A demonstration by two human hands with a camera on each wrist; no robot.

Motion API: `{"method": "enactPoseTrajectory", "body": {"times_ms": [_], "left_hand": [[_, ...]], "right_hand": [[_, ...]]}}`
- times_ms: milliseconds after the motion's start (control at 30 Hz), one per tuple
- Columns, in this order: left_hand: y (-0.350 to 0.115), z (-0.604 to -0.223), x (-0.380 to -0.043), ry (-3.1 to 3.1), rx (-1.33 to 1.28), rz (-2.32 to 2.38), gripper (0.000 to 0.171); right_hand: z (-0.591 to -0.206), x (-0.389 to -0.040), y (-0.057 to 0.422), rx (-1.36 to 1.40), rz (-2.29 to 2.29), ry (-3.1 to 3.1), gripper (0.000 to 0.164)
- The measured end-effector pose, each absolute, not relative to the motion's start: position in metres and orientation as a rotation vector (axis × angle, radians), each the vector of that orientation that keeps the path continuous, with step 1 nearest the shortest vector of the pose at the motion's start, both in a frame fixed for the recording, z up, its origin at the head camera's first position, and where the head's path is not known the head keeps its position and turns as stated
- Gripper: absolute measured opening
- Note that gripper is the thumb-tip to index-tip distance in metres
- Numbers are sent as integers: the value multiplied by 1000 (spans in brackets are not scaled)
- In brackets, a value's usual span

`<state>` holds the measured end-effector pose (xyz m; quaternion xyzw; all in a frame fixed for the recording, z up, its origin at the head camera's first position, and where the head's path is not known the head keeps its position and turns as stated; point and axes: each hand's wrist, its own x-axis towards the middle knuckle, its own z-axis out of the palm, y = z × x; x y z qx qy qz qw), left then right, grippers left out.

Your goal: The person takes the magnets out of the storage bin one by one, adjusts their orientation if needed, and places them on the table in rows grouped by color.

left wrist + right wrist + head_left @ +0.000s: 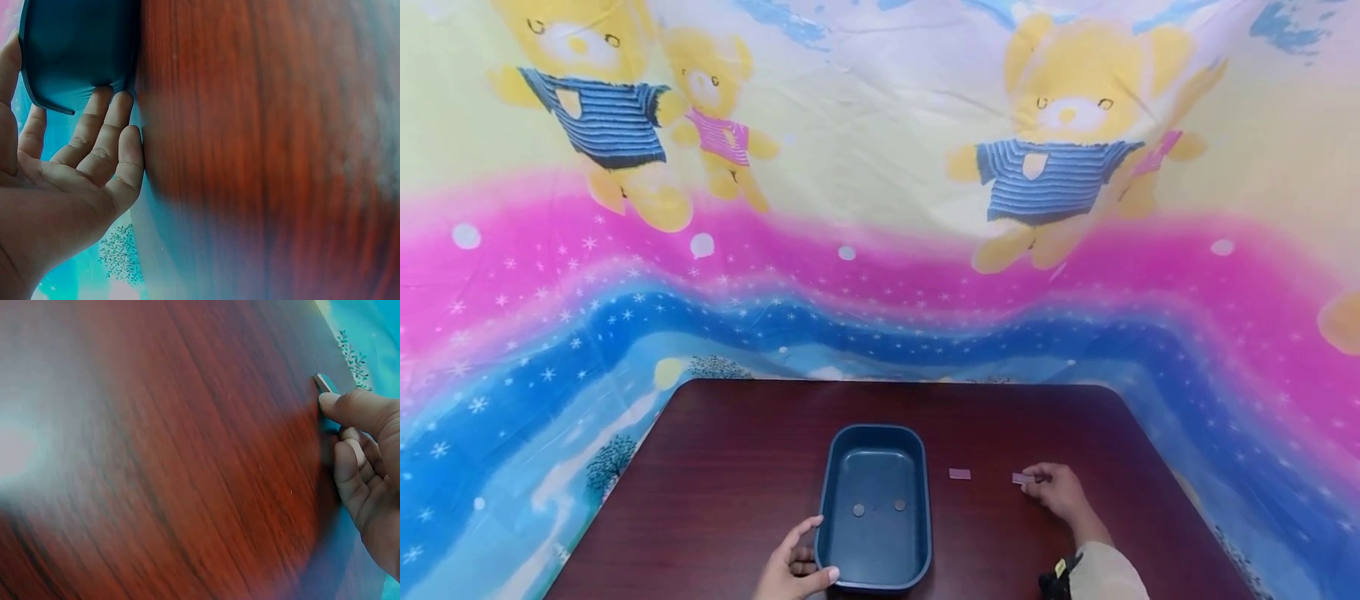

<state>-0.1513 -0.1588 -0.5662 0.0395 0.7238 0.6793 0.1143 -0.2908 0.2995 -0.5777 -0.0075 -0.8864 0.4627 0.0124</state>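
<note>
One dark blue, round-cornered rectangular plastic-looking tray (878, 546): upright on the red-brown table (737, 458), my left hand (793, 567) touching its near-left side. One small, flat pink rectangular piece (1019, 478): pinched in my right hand (1060, 493), right of the tray.

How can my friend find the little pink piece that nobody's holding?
Find the brown table, then the deep blue tray on it. Just right of that tray lies the small pink piece. A similar piece is pinched in the right hand; this one lies untouched.
</note>
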Motion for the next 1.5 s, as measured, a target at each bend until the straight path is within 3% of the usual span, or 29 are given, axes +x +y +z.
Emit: {"method": "enactPoseTrajectory", "body": {"times_ms": [967,1267,1500], "left_hand": [[-158,-566,-151,2070,66,2024,79],[-159,-569,-149,2106,59,1983,80],[-158,-568,-149,2104,64,1994,80]], "right_hand": [[-577,-292,305,164,1119,-2856,22],[-569,-282,299,-61,1422,-2821,34],[-543,-274,289,3,1453,-2880,46]]}}
